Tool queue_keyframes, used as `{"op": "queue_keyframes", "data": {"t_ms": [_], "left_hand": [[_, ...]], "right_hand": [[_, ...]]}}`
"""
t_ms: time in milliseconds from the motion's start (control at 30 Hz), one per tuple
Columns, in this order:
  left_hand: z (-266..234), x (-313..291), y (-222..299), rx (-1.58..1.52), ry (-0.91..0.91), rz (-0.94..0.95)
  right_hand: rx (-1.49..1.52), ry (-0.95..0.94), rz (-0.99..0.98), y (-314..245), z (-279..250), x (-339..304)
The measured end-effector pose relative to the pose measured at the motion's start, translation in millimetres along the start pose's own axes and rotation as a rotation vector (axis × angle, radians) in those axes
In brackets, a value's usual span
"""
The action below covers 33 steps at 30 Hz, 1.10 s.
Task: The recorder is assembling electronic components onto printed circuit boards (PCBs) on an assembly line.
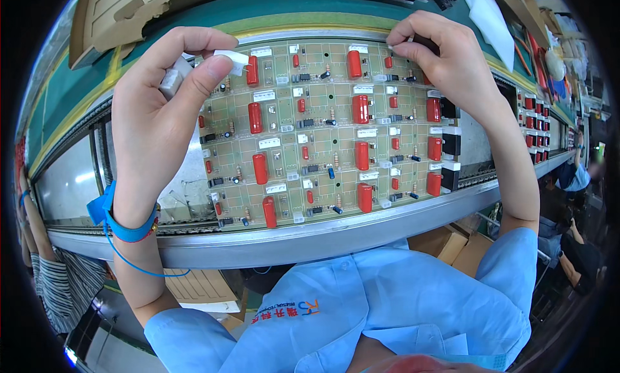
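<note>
in the head view: holding a small white plastic connector (pixel 237 61) with thin metal pins in the left hand (pixel 152 118), pinched narrowly between thumb and forefinger, over the far left part of a wide pale-green circuit board (pixel 340 60). keeping more pale blocky plastic pieces (pixel 171 82) in the same palm. bending the right hand (pixel 447 55) over the far right part of the board, fingertips drawn close together; cannot tell whether holding anything there, with the fingers in the way. wearing a bright blue wrist strap (pixel 132 228) with a thin blue cord on the left wrist, and a light blue shirt (pixel 400 282).

can see the board lying flat beyond a silver metal rail (pixel 336 236), bearing rows of glossy red capacitors (pixel 362 156), white slotted sockets (pixel 367 133) and, along the right edge, black rectangular blocks (pixel 451 144). can also see a brown cardboard box (pixel 106 21) at far left, and a person in a striped garment (pixel 55 286) at left.
</note>
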State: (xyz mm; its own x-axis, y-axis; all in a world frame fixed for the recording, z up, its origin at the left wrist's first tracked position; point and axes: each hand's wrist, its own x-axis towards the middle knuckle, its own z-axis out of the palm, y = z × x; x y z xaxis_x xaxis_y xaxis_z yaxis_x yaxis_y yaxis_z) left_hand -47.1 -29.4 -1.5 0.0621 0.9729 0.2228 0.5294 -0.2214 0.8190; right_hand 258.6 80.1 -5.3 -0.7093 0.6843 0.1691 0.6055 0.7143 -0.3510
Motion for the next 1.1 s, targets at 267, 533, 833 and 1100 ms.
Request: {"op": "queue_keyframes", "data": {"t_ms": [267,533,833,1100], "left_hand": [[-1.2,1.0,-4.9,-0.010,-0.082,-0.069],[-2.8,0.8,-7.9,-0.051,-0.068,-0.029],[14.1,26.9,10.3,-0.113,-0.106,-0.076],[67.7,78.8,25.4,0.109,-0.297,0.059]], "right_hand": [[-0.149,0.104,-0.220,0.1,9.6,-2.0],[-0.227,0.054,-0.245,-7.6,6.0,3.5],[0.294,-0.077,0.176,6.9,-26.4,-15.6],[0.896,-0.102,0.302,19.5,-35.1,-50.3]]}}
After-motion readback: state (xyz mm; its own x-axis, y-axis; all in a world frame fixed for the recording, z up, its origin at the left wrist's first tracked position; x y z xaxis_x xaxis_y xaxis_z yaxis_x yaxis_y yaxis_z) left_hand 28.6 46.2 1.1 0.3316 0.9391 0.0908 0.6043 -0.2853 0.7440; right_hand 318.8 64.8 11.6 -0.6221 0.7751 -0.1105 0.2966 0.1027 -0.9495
